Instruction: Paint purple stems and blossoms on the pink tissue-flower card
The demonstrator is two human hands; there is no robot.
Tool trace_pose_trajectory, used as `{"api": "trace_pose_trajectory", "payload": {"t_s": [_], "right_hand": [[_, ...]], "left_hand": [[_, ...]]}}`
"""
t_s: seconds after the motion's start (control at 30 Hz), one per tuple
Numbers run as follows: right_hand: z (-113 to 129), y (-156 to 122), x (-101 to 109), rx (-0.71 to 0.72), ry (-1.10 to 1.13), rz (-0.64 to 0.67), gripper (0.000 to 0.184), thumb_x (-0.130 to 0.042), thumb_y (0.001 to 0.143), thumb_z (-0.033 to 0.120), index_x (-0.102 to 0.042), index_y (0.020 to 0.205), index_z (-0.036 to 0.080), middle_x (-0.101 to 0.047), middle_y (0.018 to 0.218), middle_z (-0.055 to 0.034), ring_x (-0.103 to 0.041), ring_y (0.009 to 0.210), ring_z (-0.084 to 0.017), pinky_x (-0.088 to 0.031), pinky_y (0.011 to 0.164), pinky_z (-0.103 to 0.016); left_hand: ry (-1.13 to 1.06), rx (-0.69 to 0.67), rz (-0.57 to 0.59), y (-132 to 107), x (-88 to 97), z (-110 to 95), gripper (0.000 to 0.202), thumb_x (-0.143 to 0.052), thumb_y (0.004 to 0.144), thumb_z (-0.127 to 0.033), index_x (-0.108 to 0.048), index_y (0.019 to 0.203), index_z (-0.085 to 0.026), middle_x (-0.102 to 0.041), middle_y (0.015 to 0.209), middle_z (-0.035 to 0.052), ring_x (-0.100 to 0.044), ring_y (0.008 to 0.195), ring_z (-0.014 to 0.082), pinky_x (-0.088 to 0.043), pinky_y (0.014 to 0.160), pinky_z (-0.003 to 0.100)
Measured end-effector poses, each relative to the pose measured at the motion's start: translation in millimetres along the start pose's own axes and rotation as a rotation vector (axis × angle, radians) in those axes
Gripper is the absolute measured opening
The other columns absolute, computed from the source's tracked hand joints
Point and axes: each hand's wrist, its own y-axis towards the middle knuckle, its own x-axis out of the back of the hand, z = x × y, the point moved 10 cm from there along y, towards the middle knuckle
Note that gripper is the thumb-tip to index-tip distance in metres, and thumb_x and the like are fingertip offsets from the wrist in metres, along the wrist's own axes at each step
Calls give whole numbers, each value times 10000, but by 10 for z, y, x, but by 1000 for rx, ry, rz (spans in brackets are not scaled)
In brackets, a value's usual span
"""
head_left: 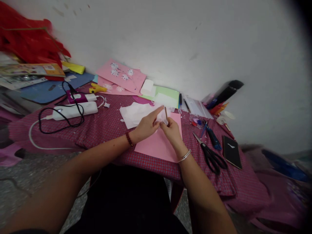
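Observation:
Over the pink sheet (156, 146) my two hands meet at a small piece of white paper (161, 116). My left hand (147, 125) pinches its left side, with the index finger stretched along the top. My right hand (172, 130) grips its right edge between thumb and fingers. A thin brown stick-like strip (166, 112) rises at the right fingers; I cannot tell exactly what it is. Under and behind my left hand lie loose white paper sheets (133, 114).
Right of the pink sheet are black-handled scissors (212, 157), a blue cutter-like tool (214, 138) and a dark notebook (231, 151). Behind are pink cards with white flowers (124, 74) and a green sheet (168, 94). A white power strip (73, 110) with cables lies left.

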Motion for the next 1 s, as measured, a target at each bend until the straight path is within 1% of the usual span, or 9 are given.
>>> {"api": "trace_pose_trajectory", "payload": {"t_s": [0.07,0.1,0.17,0.27,0.4,0.6,0.73,0.8,1.0], "right_hand": [[17,-2,0,14,-18,3,129,-550,743,278,-456,682,215,-401,606,58,-368,564,-119,-282,529,-263],[28,-5,-2,22,-25,5,130,-544,742,269,-447,674,217,-396,605,59,-368,566,-119,-281,530,-263],[54,-10,-9,37,-45,11,144,-536,737,256,-422,656,220,-376,593,64,-359,562,-117,-271,526,-260],[84,-17,-15,63,-99,13,190,-527,733,249,-370,630,226,-331,568,75,-333,546,-111,-243,515,-258],[85,-10,0,81,-136,11,187,-514,735,248,-362,628,224,-320,572,79,-329,546,-109,-244,517,-259],[87,13,46,80,-161,-10,204,-515,724,233,-338,622,224,-301,577,80,-320,550,-108,-243,527,-258],[79,10,-15,88,-129,39,159,-534,737,275,-406,664,216,-346,601,78,-338,556,-108,-247,528,-251],[61,8,-34,85,-125,51,166,-535,738,283,-408,655,215,-348,593,78,-335,551,-107,-240,523,-252],[32,20,35,68,-186,-15,189,-531,705,249,-364,621,221,-321,575,79,-320,552,-110,-232,530,-260]], "left_hand": [[96,-47,37,2,-25,-30,545,-525,789,-90,-492,1316,-224,-595,1191,64,-546,771,132,-437,775,270],[137,-51,46,7,-33,-21,491,-525,790,-91,-537,1267,-206,-594,1201,71,-552,787,142,-435,788,277],[201,-41,63,23,-52,21,390,-533,794,-103,-597,1173,-171,-619,1124,79,-557,775,150,-437,778,282],[249,-52,81,45,-81,65,241,-540,795,-106,-656,1000,-154,-630,944,57,-545,707,136,-437,712,267],[268,-99,37,58,-54,57,131,-552,773,-78,-654,803,-154,-582,770,15,-522,665,125,-419,658,250],[251,-92,-3,59,-13,12,94,-554,775,-80,-605,754,-157,-551,721,-6,-504,653,117,-393,614,244],[253,-72,-14,55,-3,15,89,-549,770,-82,-599,758,-155,-550,723,-6,-490,635,113,-382,596,245],[259,-64,-7,52,-15,33,89,-545,773,-89,-600,764,-158,-556,732,-5,-489,632,112,-383,594,246],[276,-64,-12,51,-26,44,85,-538,768,-97,-595,755,-160,-563,725,-4,-495,635,118,-385,604,256]]}}
